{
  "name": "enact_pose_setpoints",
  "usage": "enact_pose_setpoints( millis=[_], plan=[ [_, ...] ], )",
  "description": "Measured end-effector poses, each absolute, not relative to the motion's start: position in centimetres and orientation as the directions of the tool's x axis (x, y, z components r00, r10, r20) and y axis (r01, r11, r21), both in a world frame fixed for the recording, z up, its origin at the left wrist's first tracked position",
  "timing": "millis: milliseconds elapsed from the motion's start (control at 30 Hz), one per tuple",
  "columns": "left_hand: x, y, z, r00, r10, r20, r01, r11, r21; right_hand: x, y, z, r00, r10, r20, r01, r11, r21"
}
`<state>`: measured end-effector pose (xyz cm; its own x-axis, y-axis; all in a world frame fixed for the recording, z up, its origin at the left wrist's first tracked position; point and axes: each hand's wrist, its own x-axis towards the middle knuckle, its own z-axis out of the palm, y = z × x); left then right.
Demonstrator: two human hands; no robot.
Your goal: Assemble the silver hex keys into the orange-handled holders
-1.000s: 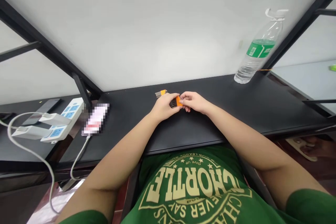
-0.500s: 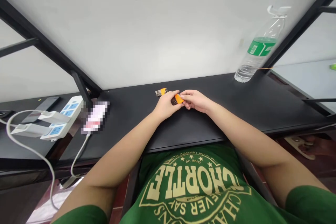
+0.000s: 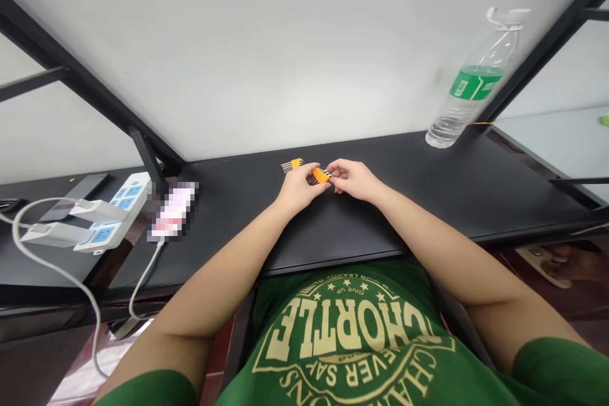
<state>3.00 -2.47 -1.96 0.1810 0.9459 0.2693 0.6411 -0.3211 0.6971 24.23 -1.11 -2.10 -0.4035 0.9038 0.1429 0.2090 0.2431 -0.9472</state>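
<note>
My left hand (image 3: pixel 297 190) pinches an orange card with a row of thin dark pins (image 3: pixel 320 175) between thumb and fingers. Dark and light stripes show along the card's right edge. At that edge, the closed fingertips of my right hand (image 3: pixel 354 179) meet the card; whether they grip a single pin is too small to make out. A second orange card with pins (image 3: pixel 295 163) lies on the black desk (image 3: pixel 228 216) just beyond my left hand, which partly hides it. Its pin ends point left.
A large water bottle with a green label (image 3: pixel 476 84) stands at the back right. On the left are a blurred-out phone (image 3: pixel 172 210) on a cable and a white power strip (image 3: pixel 121 209) with plugged-in chargers. A wall rises behind the desk; black metal frames flank it.
The card in my left hand has turned slightly, so its orange face and striped edge show more. My right fingers have shifted a little along that edge.
</note>
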Motion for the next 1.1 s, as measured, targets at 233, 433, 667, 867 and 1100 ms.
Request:
enact_pose_setpoints(
  millis=[233, 433, 667, 867, 1100],
  plan=[
    [3.2, -2.7, -1.7, 0.191, 0.946, 0.263, 0.664, -0.321, 0.675, 23.6, -1.3, -2.2, -0.458, 0.791, 0.405, 0.608, 0.611, -0.506],
    [3.4, -2.9, -1.3, 0.18, 0.948, 0.264, 0.664, -0.315, 0.678, 23.1, -1.7, -2.1, -0.444, 0.799, 0.406, 0.712, 0.589, -0.382],
    [3.4, -2.9, -1.2, 0.197, 0.944, 0.265, 0.712, -0.324, 0.623, 24.0, -1.0, -1.8, -0.351, 0.841, 0.412, 0.78, 0.506, -0.368],
    [3.4, -3.0, -0.8, 0.223, 0.95, 0.22, 0.772, -0.31, 0.556, 24.2, -0.7, -1.8, -0.332, 0.872, 0.36, 0.835, 0.449, -0.319],
    [2.7, -2.4, -1.0, 0.158, 0.98, 0.123, 0.829, -0.2, 0.523, 25.0, 0.1, -1.3, -0.253, 0.936, 0.245, 0.864, 0.333, -0.379]
  ],
)
